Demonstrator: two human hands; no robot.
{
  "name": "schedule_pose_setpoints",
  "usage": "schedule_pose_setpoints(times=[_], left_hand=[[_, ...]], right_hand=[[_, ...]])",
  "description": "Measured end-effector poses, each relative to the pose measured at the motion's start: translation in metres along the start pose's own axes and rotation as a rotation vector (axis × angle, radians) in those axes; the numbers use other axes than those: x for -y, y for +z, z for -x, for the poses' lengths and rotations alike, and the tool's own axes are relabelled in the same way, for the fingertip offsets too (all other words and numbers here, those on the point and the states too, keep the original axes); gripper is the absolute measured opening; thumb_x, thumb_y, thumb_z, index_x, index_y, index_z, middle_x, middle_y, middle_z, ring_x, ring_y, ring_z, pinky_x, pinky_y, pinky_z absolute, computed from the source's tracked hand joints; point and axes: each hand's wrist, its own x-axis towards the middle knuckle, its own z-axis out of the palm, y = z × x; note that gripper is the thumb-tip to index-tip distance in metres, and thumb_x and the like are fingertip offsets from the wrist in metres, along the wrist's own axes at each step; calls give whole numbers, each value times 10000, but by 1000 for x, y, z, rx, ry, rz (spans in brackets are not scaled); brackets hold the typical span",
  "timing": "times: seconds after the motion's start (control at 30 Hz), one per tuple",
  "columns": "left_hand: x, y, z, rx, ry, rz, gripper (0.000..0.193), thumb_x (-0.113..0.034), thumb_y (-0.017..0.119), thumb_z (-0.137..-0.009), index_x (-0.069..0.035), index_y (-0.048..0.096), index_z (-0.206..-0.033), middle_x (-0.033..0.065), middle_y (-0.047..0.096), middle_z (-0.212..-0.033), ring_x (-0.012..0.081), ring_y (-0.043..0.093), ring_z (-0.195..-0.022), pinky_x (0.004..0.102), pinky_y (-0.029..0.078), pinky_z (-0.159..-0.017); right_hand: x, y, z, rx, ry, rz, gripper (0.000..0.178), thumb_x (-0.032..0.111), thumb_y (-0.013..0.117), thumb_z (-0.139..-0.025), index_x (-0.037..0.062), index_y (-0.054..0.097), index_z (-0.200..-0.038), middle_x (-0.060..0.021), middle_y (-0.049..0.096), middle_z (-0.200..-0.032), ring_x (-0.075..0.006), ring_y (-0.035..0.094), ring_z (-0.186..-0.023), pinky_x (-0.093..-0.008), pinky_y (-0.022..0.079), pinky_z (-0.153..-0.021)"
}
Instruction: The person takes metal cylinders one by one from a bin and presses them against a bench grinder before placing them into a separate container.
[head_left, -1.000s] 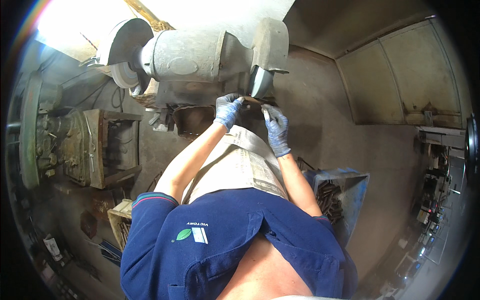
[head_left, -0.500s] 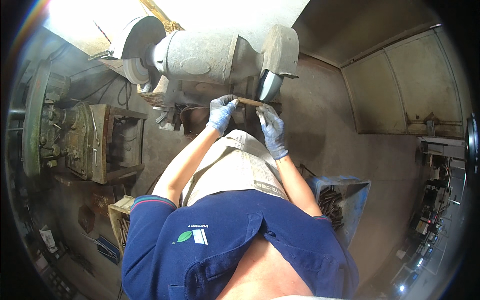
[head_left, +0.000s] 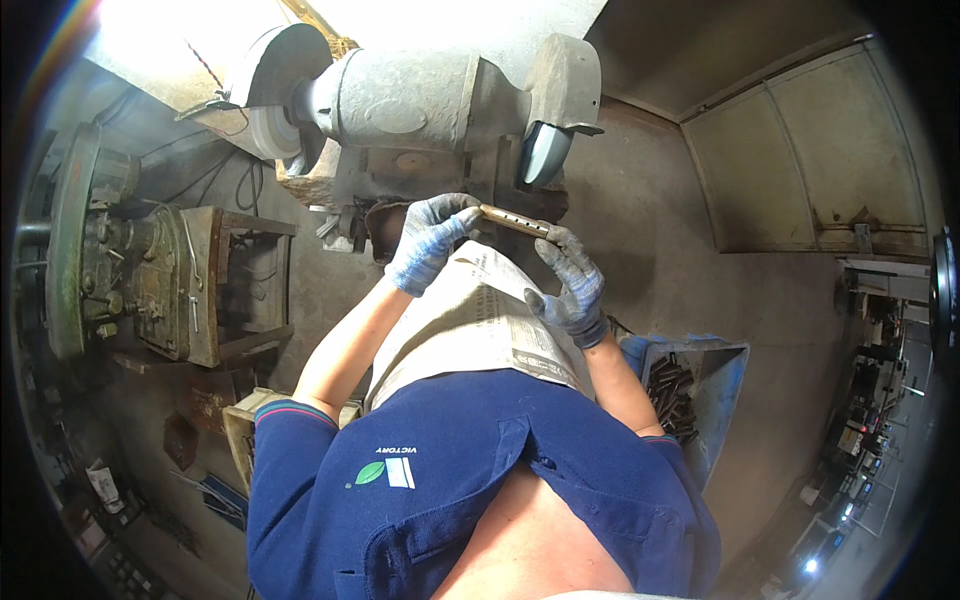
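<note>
A narrow, brownish metal bar with a row of small holes [head_left: 515, 221] is held up in front of the bench grinder [head_left: 400, 105]. My left hand [head_left: 428, 245], in a blue-grey work glove, pinches the bar's left end between thumb and fingers. At its other end, the gloved fingers of my right hand [head_left: 574, 282] grip the bar, while another digit sticks out toward my lap. The bar is apart from the grinder's right wheel [head_left: 546, 153], which shows below its guard. Newspaper [head_left: 465, 325] covers my lap beneath both hands.
The left grinding wheel [head_left: 272, 133] is on the far side of the motor. A blue bin [head_left: 722, 395] with several dark metal pieces stands at my right, a wooden box [head_left: 238, 425] at my left. Farther left is a greenish machine [head_left: 165, 285]; metal panels [head_left: 800, 165] are at far right.
The bar has come away from the right wheel toward me and tilted, so its row of holes shows. My right hand has shifted right and nearer, its fingers spreading more.
</note>
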Motion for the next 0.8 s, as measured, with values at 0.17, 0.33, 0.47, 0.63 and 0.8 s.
schedule_pose_setpoints(times=[0.17, 0.33, 0.47, 0.63, 0.8], left_hand=[[-7, 7, 1, 56, 4, 30, 177, -91, 634, -842, 27, 611, -972, 80, 649, -824, 120, 615, -707, 260, 525, -680], [6, 3, -6, 67, 47, 51, 199, -88, 629, -845, 45, 594, -988, 108, 649, -847, 167, 644, -758, 313, 552, -704], [4, 6, -9, 47, 12, 18, 200, -87, 627, -848, 46, 572, -987, 127, 640, -864, 190, 651, -778, 312, 553, -702], [14, 4, -27, 6, -12, -104, 199, -93, 622, -851, 47, 576, -985, 124, 655, -845, 171, 648, -753, 289, 550, -680], [55, -2, -70, -92, -59, -118, 94, -54, 582, -867, 25, 609, -910, 109, 652, -791, 177, 640, -666, 291, 553, -598]], right_hand=[[3, -3, -3, -2, -15, -7, 499, 333, 728, -745, 1, 625, -1104, -189, 570, -1154, -321, 569, -1079, -395, 444, -933], [-4, -3, -1, -7, -16, -18, 485, 324, 726, -749, 4, 628, -1101, -181, 572, -1155, -314, 569, -1082, -393, 444, -933], [-7, -2, 1, -31, 45, -27, 461, 305, 718, -758, 9, 630, -1101, -166, 575, -1157, -310, 555, -1102, -389, 425, -956], [-33, 0, 2, -10, 163, -1, 306, 169, 647, -816, 8, 642, -1076, -149, 579, -1157, -307, 545, -1106, -384, 411, -973], [-81, 13, 17, -81, 454, -198, 184, -5, 605, -823, -5, 654, -1000, -121, 628, -1051, -216, 595, -1000, -306, 458, -890]])
